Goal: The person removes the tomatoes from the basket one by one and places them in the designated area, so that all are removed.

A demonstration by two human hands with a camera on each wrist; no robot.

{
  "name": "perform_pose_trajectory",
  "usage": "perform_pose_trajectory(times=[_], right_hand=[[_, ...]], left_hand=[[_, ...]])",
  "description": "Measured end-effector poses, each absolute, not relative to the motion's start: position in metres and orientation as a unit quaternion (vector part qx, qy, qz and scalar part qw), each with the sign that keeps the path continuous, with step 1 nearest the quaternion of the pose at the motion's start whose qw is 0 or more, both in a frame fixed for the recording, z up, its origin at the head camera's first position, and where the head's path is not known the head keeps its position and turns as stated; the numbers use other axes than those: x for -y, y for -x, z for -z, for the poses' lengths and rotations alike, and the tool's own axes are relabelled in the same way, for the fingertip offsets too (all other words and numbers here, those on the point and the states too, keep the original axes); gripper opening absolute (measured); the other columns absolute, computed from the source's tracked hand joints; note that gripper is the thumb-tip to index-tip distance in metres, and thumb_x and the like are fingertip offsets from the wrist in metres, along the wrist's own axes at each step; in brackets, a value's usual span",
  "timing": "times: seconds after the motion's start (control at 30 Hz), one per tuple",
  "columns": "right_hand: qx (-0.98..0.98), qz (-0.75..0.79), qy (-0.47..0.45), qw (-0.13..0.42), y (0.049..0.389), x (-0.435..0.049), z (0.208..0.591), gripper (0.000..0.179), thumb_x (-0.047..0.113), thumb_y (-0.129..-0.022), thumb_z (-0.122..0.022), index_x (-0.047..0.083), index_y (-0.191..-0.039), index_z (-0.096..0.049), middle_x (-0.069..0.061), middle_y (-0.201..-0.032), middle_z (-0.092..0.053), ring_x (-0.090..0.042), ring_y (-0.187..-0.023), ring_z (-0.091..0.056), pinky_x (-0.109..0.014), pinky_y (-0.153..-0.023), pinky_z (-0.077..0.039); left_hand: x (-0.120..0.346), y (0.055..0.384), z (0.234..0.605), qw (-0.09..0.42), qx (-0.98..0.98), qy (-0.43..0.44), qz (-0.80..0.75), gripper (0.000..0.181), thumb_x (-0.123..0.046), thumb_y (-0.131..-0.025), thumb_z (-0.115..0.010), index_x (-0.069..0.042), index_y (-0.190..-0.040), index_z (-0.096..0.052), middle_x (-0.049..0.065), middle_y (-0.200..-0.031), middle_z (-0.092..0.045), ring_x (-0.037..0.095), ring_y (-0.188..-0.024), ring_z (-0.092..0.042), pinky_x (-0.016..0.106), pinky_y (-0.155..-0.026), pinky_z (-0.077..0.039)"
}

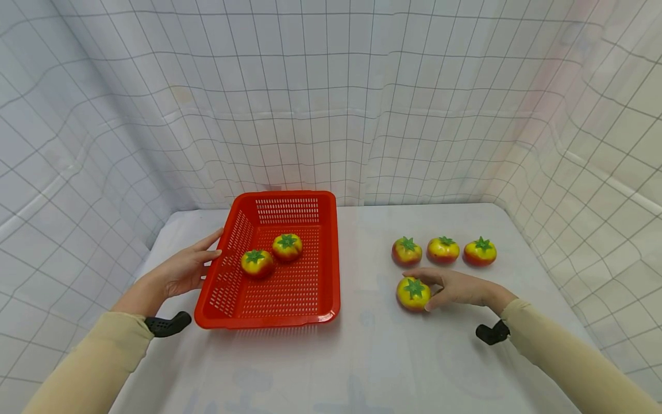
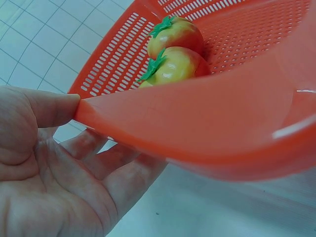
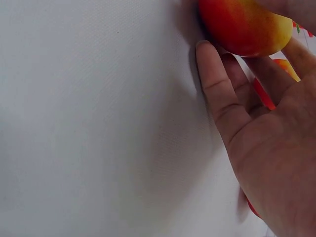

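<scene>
A red plastic basket [image 1: 274, 299] with slotted walls stands left of centre on the table. Inside it lie two red-and-yellow tomatoes with green star-shaped tops, one tomato [image 1: 257, 264] touching or close beside the other tomato [image 1: 287, 247]. My left hand [image 1: 186, 270] holds the basket's left rim, with the thumb [image 2: 57, 108] at the edge and the other fingers beneath it. On the right, my right hand [image 1: 455, 287] grips a similar tomato [image 1: 413, 292] between thumb and fingers. That tomato is at the tabletop; whether it touches the cloth is unclear.
Behind the right hand sit three more tomatoes in a row: a left one [image 1: 406, 253], a middle one [image 1: 442, 251] and a right one [image 1: 480, 253]. White cloth covers the table [image 1: 362, 356]. Grid-patterned curtains [image 1: 341, 103] enclose the back and both sides.
</scene>
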State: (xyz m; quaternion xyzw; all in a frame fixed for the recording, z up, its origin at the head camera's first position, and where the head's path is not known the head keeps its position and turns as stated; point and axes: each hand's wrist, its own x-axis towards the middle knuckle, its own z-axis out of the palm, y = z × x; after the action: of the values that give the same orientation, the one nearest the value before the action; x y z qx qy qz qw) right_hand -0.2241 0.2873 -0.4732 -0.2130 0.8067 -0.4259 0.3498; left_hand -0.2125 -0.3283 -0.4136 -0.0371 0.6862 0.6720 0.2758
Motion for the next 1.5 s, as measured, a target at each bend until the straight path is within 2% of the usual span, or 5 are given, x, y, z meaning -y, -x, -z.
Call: perform_pose_trajectory(times=[0.53,0.97,1.17,1.33,1.5], right_hand=[[-0.805,0.428,0.201,0.357,0.224,-0.29,0.475,0.078,0.021,-0.088,-0.079,0.026,-0.158,-0.042,-0.013,-0.163,-0.032,-0.035,-0.145,-0.034,-0.058,-0.114,-0.035],[-0.804,0.429,0.199,0.36,0.224,-0.293,0.475,0.079,0.02,-0.089,-0.078,0.026,-0.158,-0.042,-0.015,-0.164,-0.029,-0.041,-0.151,-0.023,-0.058,-0.116,-0.031],[-0.811,0.42,0.201,0.354,0.222,-0.295,0.473,0.078,0.021,-0.089,-0.079,0.028,-0.157,-0.042,-0.014,-0.163,-0.033,-0.037,-0.147,-0.03,-0.055,-0.114,-0.036],[-0.814,0.413,0.211,0.351,0.22,-0.3,0.468,0.077,0.022,-0.091,-0.077,0.026,-0.158,-0.04,-0.01,-0.16,-0.037,-0.034,-0.143,-0.038,-0.056,-0.115,-0.035],[-0.815,0.409,0.218,0.347,0.219,-0.312,0.46,0.074,0.021,-0.094,-0.073,0.021,-0.159,-0.038,-0.007,-0.153,-0.047,-0.032,-0.135,-0.047,-0.048,-0.107,-0.043]], left_hand=[[0.328,0.212,0.413,0.275,-0.688,0.036,-0.67,0.07,-0.028,-0.112,-0.04,-0.037,-0.164,0.007,0.021,-0.162,-0.02,0.026,-0.115,-0.061,0.045,-0.093,-0.056],[0.329,0.212,0.414,0.274,-0.689,0.035,-0.67,0.071,-0.03,-0.112,-0.042,-0.037,-0.163,0.007,0.022,-0.165,-0.017,0.026,-0.117,-0.06,0.046,-0.094,-0.056],[0.329,0.213,0.414,0.275,-0.687,0.036,-0.672,0.071,-0.03,-0.112,-0.042,-0.037,-0.164,0.006,0.021,-0.165,-0.017,0.026,-0.118,-0.06,0.047,-0.095,-0.055],[0.33,0.213,0.414,0.276,-0.687,0.035,-0.671,0.071,-0.029,-0.112,-0.041,-0.037,-0.164,0.006,0.021,-0.163,-0.02,0.025,-0.117,-0.06,0.046,-0.094,-0.056],[0.329,0.213,0.414,0.277,-0.689,0.033,-0.669,0.071,-0.03,-0.112,-0.042,-0.036,-0.163,0.007,0.022,-0.164,-0.019,0.026,-0.117,-0.061,0.047,-0.094,-0.056]])
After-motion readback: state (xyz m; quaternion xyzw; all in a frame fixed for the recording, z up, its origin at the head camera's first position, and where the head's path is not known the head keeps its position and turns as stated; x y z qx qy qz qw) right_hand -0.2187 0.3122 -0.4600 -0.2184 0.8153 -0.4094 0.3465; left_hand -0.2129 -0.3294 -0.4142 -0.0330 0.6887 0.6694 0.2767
